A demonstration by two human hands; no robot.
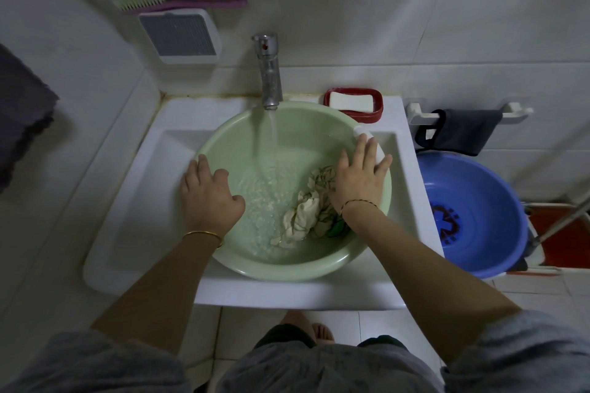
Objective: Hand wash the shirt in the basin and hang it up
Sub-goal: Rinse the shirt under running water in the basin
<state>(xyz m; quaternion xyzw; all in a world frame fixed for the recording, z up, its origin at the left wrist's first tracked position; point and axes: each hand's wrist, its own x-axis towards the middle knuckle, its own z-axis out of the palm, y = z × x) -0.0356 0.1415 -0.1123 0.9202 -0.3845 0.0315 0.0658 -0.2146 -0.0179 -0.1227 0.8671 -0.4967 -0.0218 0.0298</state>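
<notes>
While filling the pale green round plastic basin (223, 140) from the running chrome tap (269, 73), seems at the soaking step. Grips the basin's left rim with the left hand (209, 198); rests the right hand (357, 180) flat, fingers (367, 150) straight, on the right rim. Has the crumpled cream-and-green cloth shirt (303, 217) heaped in the water by the right wall, long axis from near edge toward far right rim; cannot tell collar from hem. Next, likely: shut tap, press shirt under, rub.

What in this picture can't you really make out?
Head view:
White object, mostly covered by the right hand: unidentifiable.
Shirt, crumpled, partly under that wrist: shape unreadable.
Left hand, fingers bent over the green basin rim: grip unclear.
Dark cloth, cut off by left edge.
</notes>
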